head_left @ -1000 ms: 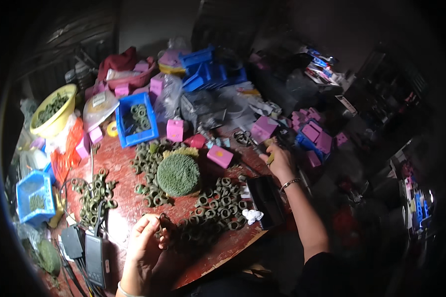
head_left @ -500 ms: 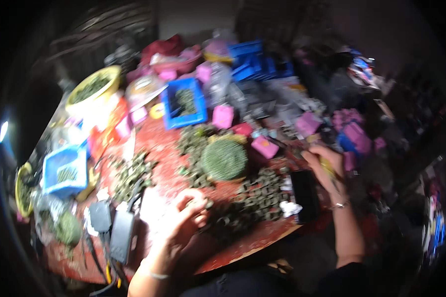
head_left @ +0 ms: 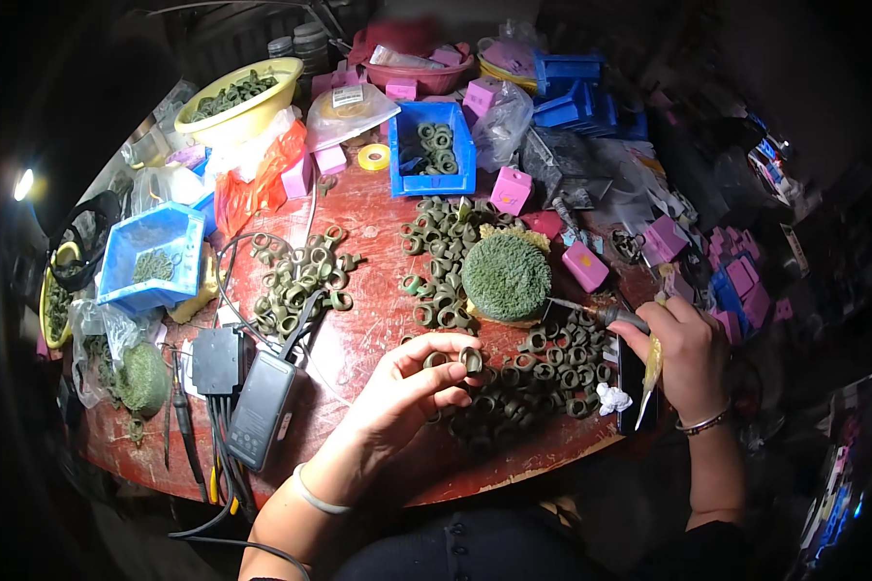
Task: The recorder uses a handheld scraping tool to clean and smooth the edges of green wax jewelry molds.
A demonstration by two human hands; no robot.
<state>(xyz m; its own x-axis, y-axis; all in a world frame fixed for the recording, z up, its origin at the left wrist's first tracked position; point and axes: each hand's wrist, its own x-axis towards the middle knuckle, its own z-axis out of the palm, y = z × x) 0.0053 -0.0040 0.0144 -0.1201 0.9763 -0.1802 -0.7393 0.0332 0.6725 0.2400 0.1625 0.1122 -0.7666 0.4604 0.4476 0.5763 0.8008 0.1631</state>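
My left hand (head_left: 412, 387) pinches a small dark green ring (head_left: 471, 361) between thumb and forefinger, over a heap of similar rings (head_left: 513, 402). In my right hand (head_left: 683, 353) is a pen-like tool with a thin metal tip and dark handle (head_left: 620, 318). Its tip points left, by the edge of a round, rough green pad (head_left: 509, 278); whether they touch I cannot tell. A yellowish, tapering strip (head_left: 653, 373) hangs down from the same hand. The pad rests on a yellow sponge-like base (head_left: 499, 233). More dark green rings (head_left: 441, 254) lie left of it.
Another ring pile (head_left: 305, 276) lies left on the red table (head_left: 358, 324). Near it are a black power adapter (head_left: 262, 412) and cables. Blue bins (head_left: 465, 184) (head_left: 116, 281), a yellow basin (head_left: 291, 82) and pink blocks (head_left: 512, 191) stand around. A crumpled white tissue (head_left: 613, 398) lies right.
The view has shifted and become sharp, so the table's things appear farther right. My right hand's tool now shows clearly near the pad; my left hand still pinches a ring.
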